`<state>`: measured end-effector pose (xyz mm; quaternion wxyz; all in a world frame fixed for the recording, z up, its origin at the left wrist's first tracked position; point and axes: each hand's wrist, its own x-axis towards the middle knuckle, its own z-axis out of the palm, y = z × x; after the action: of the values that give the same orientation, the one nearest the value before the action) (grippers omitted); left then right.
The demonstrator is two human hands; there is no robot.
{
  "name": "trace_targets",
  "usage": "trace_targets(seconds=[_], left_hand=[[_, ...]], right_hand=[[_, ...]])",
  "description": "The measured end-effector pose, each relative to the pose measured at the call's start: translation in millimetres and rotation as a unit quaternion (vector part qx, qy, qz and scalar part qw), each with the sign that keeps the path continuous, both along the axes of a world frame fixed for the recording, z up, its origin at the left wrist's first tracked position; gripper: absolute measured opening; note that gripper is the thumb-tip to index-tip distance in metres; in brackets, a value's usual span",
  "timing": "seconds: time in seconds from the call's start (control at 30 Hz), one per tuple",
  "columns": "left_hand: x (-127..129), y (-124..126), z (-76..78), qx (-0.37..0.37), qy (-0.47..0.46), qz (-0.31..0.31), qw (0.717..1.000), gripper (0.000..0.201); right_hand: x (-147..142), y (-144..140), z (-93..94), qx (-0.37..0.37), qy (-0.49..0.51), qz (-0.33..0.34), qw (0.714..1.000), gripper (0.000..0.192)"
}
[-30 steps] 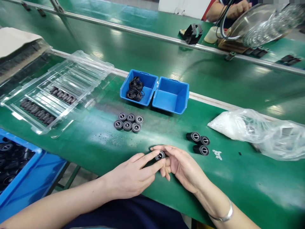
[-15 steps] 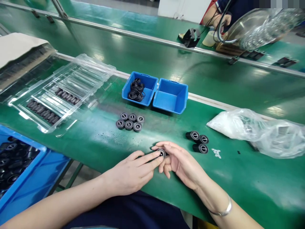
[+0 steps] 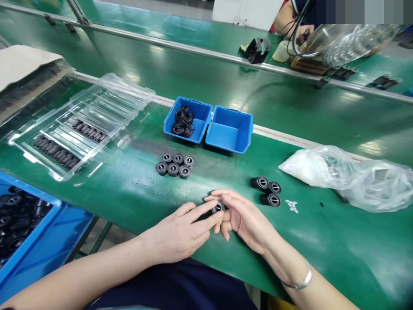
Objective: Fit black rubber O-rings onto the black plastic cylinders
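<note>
A black round cylindrical part [image 3: 218,207] with a pale slot in its top stands upright at the front of the green table. My right hand [image 3: 243,219] curls around its far and right sides, holding it. From the left, my left hand [image 3: 183,234] has its fingers closed about the part, with fingertips along its rim; the part's lower side is hidden behind them. Just right of my hands are three similar black cylinders [image 3: 270,200], some lying tilted. Beside them lie small white plastic pieces [image 3: 292,206]. Several more black cylinders [image 3: 173,169] stand grouped upright beyond my left hand.
Two blue bins [image 3: 229,144] stand behind, the left one with coiled black cables [image 3: 183,122]. A clear divided tray [image 3: 112,88] holds dark parts at left. A plastic bag [image 3: 322,168] lies right. A blue crate [image 3: 61,237] sits lower left. Another person's hand [image 3: 303,34] is across the table.
My left index finger has lifted off the top of the cylinder toward its far rim, so more of the slotted top shows. My right hand stays around it.
</note>
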<state>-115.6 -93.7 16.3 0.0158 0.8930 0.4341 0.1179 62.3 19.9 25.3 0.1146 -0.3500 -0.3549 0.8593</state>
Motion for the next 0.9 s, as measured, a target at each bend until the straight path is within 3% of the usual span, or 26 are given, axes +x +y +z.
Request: trace_targets(seconds=[0.2, 0.43, 0.6, 0.9], left_hand=[[4, -1, -1.9, 0.008, 0.002, 0.003, 1.000, 0.024], [-7, -6, -4.6, 0.010, -0.025, -0.023, 0.999, 0.024], [-6, -6, -6.4, 0.000, -0.021, -0.014, 1.000, 0.024], [-7, 0, 4.2, -0.003, 0.018, -0.021, 1.000, 0.024]], right_hand=[[2, 2, 0.4, 0.008, 0.012, 0.024, 1.000, 0.027], [1, 3, -0.8, 0.008, 0.011, 0.004, 1.000, 0.025], [2, 2, -1.1, 0.017, 0.014, 0.038, 0.999, 0.026], [-1, -1, -1.7, 0.043, 0.002, 0.023, 0.999, 0.028]])
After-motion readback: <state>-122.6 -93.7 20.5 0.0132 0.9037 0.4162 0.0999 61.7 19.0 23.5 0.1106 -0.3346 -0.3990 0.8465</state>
